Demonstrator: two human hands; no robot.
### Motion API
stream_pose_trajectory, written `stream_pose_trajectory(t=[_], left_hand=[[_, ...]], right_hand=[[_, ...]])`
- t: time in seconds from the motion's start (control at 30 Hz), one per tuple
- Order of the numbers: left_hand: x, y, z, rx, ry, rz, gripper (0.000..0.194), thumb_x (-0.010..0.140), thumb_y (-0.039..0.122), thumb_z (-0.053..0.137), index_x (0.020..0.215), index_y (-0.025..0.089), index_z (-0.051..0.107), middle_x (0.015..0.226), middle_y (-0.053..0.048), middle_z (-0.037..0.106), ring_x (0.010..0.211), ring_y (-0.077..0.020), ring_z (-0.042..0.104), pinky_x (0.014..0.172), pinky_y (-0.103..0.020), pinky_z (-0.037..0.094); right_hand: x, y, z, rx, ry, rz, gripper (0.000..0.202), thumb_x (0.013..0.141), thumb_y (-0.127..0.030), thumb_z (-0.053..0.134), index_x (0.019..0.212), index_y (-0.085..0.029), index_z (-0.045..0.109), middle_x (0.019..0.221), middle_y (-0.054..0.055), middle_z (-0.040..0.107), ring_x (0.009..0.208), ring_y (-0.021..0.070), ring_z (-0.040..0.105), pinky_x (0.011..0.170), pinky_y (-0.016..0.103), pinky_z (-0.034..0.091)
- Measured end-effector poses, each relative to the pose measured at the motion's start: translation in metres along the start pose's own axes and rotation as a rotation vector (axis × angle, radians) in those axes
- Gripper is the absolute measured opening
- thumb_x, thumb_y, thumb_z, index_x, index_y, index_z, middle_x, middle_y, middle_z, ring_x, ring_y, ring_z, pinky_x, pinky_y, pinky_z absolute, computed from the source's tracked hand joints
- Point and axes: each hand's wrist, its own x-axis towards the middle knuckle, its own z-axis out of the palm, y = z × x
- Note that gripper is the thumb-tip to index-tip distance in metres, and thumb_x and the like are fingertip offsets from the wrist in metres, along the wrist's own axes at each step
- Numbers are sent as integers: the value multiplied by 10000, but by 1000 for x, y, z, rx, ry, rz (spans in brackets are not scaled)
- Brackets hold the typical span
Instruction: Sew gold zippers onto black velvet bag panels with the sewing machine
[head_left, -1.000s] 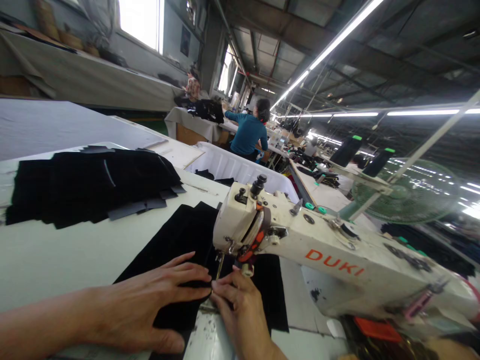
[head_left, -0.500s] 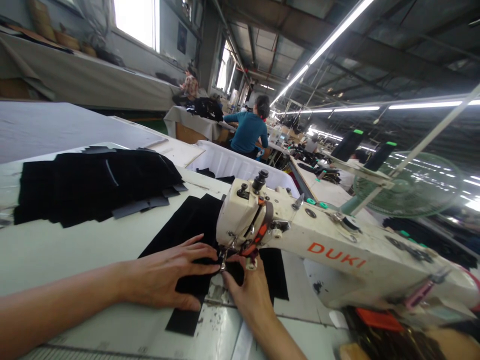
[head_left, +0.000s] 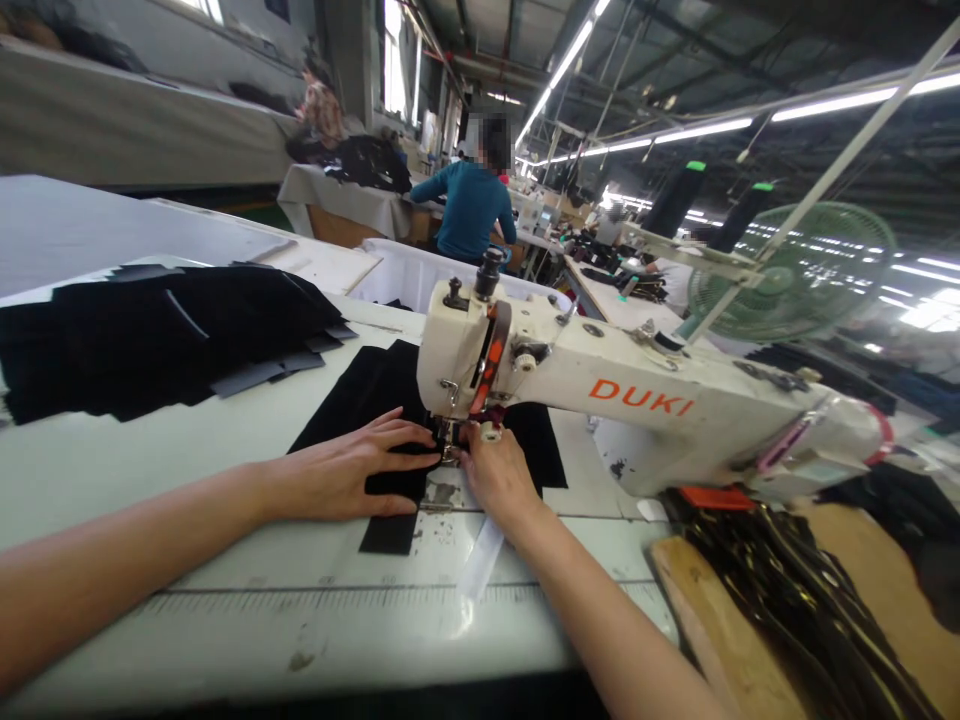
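Note:
My left hand lies flat with fingers spread on black fabric, its fingertips just left of the presser foot of a white sewing machine. A short end of the fabric shows below my left thumb. Close on the right side of the presser foot is my right hand, fingers curled and thumb drawn in toward them. What its fingertips grip is hidden. More black fabric lies behind the right hand. A white strip lies on the table below my right wrist.
A stack of black fabric pieces lies at left. Behind the machine stands a white plastic bin. At right are black pieces with gold lines, beside thread cones and a green fan farther back. A person in blue sits ahead.
The view has tilted down, so the machine and table sit higher. My right thumb and fingers, apart before, have come together by the presser foot. My left hand stays flat on the fabric.

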Motion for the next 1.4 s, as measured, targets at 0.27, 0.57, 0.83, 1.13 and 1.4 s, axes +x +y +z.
stream_pose_trajectory(t=[0.27,0.57,0.83,1.13,1.4], left_hand=[[0,-1,-1,-13,-28,-47,588,962,551,635,1503,362,502,1579,-57,454,1501,-340,335,1264,-576,154],[1,5,-6,-33,61,60,531,992,413,645,1501,336,510,1519,-65,531,1446,-263,441,1280,-504,92],[7,21,-16,25,103,125,445,1001,285,586,1437,195,583,1379,-107,655,1306,-283,582,1144,-375,453],[17,16,-29,32,66,119,427,1000,276,576,1412,170,601,1362,-109,672,1312,-286,587,1148,-376,457],[8,4,-8,54,104,67,541,998,346,597,1510,195,508,1534,-99,518,1419,-292,483,1217,-412,364]], right_hand=[[20,-1,9,-71,9,152,217,1018,-252,484,1075,-182,681,1052,129,716,962,257,702,788,327,509],[-17,13,-9,-78,120,-97,308,971,-267,620,1255,-146,622,1201,145,664,1046,254,653,854,357,541],[-34,20,13,14,221,-478,341,993,-101,556,1296,-226,647,1272,32,705,1161,183,612,1097,368,445],[-32,21,25,-28,331,-450,411,987,-108,531,1385,-190,595,1359,36,670,1275,223,572,1169,413,389],[-31,22,26,-120,332,-418,469,1001,-131,523,1464,-208,518,1431,26,623,1286,246,565,1190,477,354]])
